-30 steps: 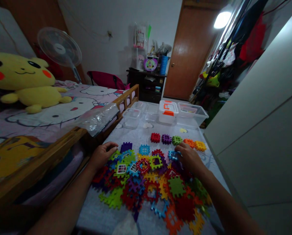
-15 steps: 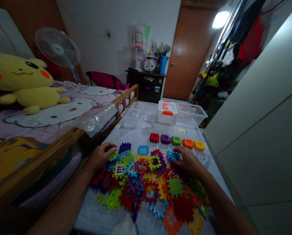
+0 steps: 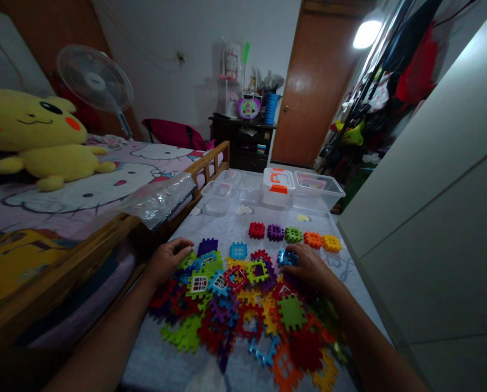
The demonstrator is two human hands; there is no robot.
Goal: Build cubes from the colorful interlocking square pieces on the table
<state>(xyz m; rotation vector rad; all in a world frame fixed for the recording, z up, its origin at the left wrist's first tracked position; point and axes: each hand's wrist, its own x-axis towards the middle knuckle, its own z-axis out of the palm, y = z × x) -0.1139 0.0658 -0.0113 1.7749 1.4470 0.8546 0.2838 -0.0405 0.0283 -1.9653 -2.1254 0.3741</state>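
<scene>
At the far right of the pile [image 3: 249, 298], the right hand [image 3: 312, 267] pinches a blue piece [image 3: 284, 258] that might snag if dragged low, the left hand [image 3: 167, 262] curving its fingers loosely apart.

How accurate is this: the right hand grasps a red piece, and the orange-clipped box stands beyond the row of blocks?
One error: the head view shows the right hand grasping a blue piece, not a red one. The orange-clipped box does stand beyond the row of blocks.
</scene>
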